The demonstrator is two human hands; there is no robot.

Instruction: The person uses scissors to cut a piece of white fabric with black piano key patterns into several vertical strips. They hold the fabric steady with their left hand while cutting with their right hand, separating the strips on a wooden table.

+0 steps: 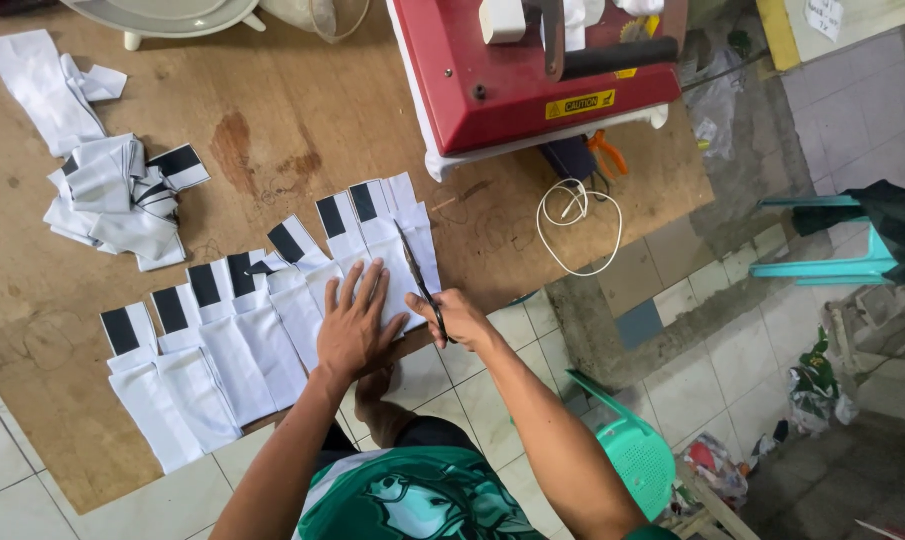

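Surface: a worn brown wooden counter [273, 110], stained in places, with pale tiled floor [733, 370] beyond its near edge and its right-hand edge.
Left hand: the left hand [356, 322] lies flat, fingers spread, pressing down the white cloth strip [398, 270] at the near edge of the counter; it grips nothing.
Right hand: the right hand [460, 318], just right of that strip, has its grip closed round the handles of the scissors [421, 285], whose blades run up along the strip.
Step in hand: a cut along the strip, by my reading; the next move likely calls for steady pressure and keeping the blades clear of the spread fingers.
Row: more white strips with black patches [203, 340] lie overlapping to the left of the strip.
Heap: a loose pile of strips [118, 195] lies further left and beyond.
Edges: the strip sits right at the counter's lip, near its corner.
Open room: bare wood beyond the strip, up to the red press machine [533, 70]; a coiled white cord [578, 225] lies right of the strip.
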